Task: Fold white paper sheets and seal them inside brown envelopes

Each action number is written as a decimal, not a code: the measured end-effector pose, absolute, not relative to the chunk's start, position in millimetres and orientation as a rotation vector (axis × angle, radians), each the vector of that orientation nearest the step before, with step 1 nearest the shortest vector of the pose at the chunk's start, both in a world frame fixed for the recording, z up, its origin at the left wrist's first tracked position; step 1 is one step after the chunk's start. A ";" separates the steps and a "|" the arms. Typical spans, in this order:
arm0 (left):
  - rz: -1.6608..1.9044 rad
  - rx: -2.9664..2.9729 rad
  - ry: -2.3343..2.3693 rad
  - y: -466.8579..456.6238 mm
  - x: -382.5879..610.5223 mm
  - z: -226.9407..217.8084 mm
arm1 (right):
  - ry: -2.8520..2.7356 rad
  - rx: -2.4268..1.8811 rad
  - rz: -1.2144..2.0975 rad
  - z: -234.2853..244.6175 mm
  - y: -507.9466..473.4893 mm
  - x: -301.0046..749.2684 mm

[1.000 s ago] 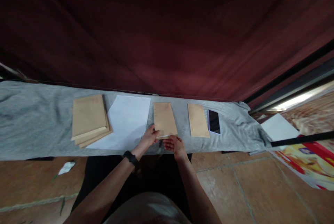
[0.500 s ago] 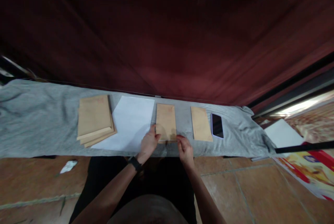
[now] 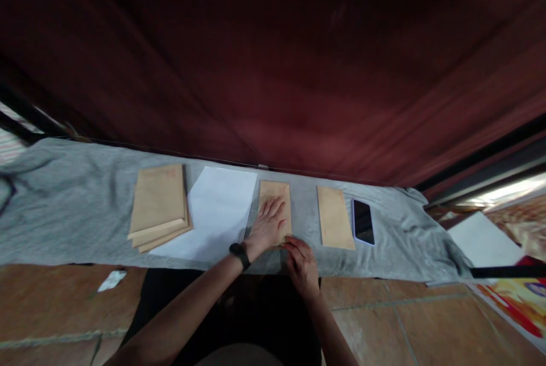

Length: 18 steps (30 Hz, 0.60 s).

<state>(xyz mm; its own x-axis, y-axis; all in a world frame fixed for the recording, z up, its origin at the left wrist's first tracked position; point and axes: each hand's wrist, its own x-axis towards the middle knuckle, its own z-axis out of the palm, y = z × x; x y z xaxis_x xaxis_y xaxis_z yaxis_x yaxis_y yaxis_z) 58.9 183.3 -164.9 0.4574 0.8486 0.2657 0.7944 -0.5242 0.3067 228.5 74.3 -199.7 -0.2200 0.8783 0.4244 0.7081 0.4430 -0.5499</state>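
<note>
The middle brown envelope (image 3: 273,188) lies on the grey-draped worktop (image 3: 85,206), its lower end toward the near edge; the left hand (image 3: 268,225) lies over it, palm down with fingers extended and spread, while the right hand (image 3: 302,260) touches its near right corner with bent fingers, a pinch being impossible to confirm. Toward the worktop's left edge lie a white sheet (image 3: 222,195) and an overlapping envelope stack (image 3: 158,198); toward its right edge, a separate envelope (image 3: 335,218) and, just beside it, a phone (image 3: 363,222).
</note>
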 end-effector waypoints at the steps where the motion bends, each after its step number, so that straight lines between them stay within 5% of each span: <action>1: 0.568 2.569 1.455 197.4 61.9 -168.8 | -2.003 -1.329 0.319 -199.0 74.0 228.6; 18: 0.381 2.696 1.295 277.2 61.3 -196.7 | -2.011 -1.340 0.376 -190.4 75.1 225.5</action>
